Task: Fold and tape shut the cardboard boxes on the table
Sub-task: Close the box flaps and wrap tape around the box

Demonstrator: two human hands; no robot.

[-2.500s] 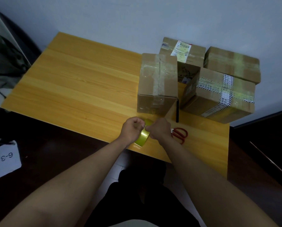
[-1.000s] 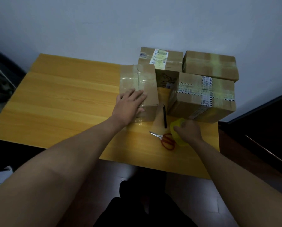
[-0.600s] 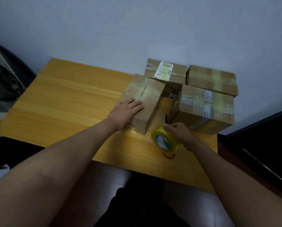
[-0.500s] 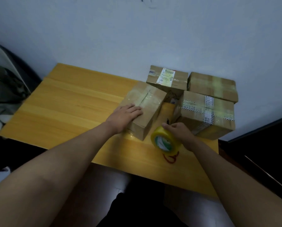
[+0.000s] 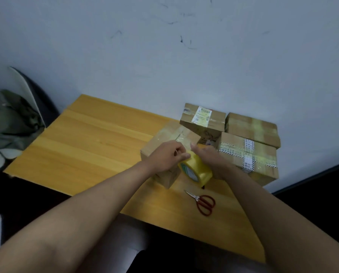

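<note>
A cardboard box (image 5: 174, 134) with clear tape across its top stands turned at an angle near the middle of the wooden table (image 5: 89, 146). Just above its near corner I hold a yellow tape roll (image 5: 196, 170) between both hands. My left hand (image 5: 167, 157) pinches at the roll's upper edge with curled fingers. My right hand (image 5: 212, 159) grips the roll from the right side. Three other taped boxes stand behind: one with a label (image 5: 203, 119), one plain (image 5: 252, 129), one with black-and-white printed tape (image 5: 247, 156).
Red-handled scissors (image 5: 204, 202) lie on the table in front of the boxes. A chair with a green garment (image 5: 9, 119) stands at the far left. The wall (image 5: 164, 56) runs right behind the boxes.
My left hand left the box top and came onto the tape roll. My right hand carried the roll up over the box's near corner. The scissors are uncovered now.
</note>
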